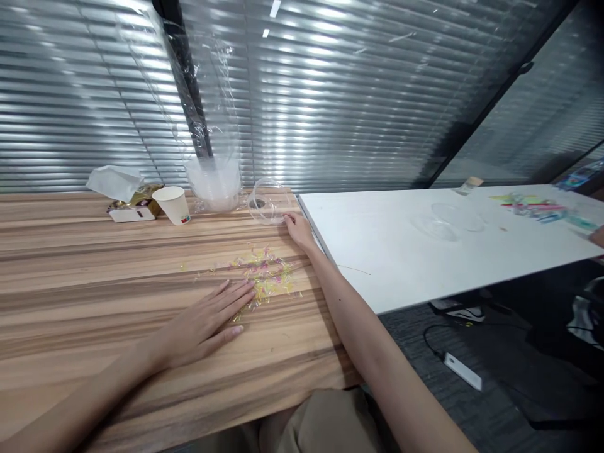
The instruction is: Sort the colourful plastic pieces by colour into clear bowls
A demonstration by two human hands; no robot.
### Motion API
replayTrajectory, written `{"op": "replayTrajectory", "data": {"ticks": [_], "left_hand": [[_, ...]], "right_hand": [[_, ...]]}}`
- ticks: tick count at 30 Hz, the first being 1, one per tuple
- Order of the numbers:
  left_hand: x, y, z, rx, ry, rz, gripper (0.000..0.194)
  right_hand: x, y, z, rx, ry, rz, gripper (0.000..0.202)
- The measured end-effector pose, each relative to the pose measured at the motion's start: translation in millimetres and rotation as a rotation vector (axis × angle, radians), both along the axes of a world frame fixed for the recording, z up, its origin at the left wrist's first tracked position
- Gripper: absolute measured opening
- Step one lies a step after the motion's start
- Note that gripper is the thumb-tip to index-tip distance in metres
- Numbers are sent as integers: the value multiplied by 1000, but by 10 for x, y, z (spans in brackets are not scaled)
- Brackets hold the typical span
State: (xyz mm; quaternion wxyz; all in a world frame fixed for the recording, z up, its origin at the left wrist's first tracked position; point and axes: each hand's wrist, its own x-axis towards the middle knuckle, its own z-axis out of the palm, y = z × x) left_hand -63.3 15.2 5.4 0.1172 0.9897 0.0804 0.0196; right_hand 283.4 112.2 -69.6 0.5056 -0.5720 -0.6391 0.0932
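Observation:
My left hand [212, 321] lies flat on the wood-grain table, palm down, fingers stretched out. Its fingertips touch the near left side of a scattered pile of small yellow, pink and clear plastic bits [267, 274]. Farther out, my right hand [298, 231] pinches the right edge of a round clear plastic container [268, 201], which may be a bowl or a lid. The container is tilted up on the table, beyond the pile, and I see through it to a dark spot on the wood.
A bagged stack of translucent plastic bowls [214, 182], a paper cup [172, 204] and a tissue pack [134, 202] stand along the back. The white table [358, 251] adjoins on the right, bearing clear lids [457, 217], a small jar [469, 185] and coloured strips [533, 206]. Another person's hand [598, 236] shows there.

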Motion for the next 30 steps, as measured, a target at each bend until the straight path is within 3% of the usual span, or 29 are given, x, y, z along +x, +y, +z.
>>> {"op": "replayTrajectory", "data": {"ticks": [8, 17, 19, 21, 23, 30], "left_hand": [[35, -20, 58, -19, 0, -66, 64], [90, -130, 50, -27, 48, -140, 61], [89, -139, 66, -44, 43, -146, 61], [89, -144, 82, -58, 45, -151, 61], [90, -147, 92, -68, 51, -155, 61], [79, -124, 81, -83, -5, -145, 65]], "right_hand": [[50, 67, -56, 109, 5, 160, 72], [83, 22, 3, 64, 10, 138, 81], [91, -8, 28, 46, 8, 124, 72], [94, -41, 50, 28, 5, 111, 46], [90, -72, 71, 8, 1, 96, 31], [80, -153, 137, -14, -13, 88, 27]]}}
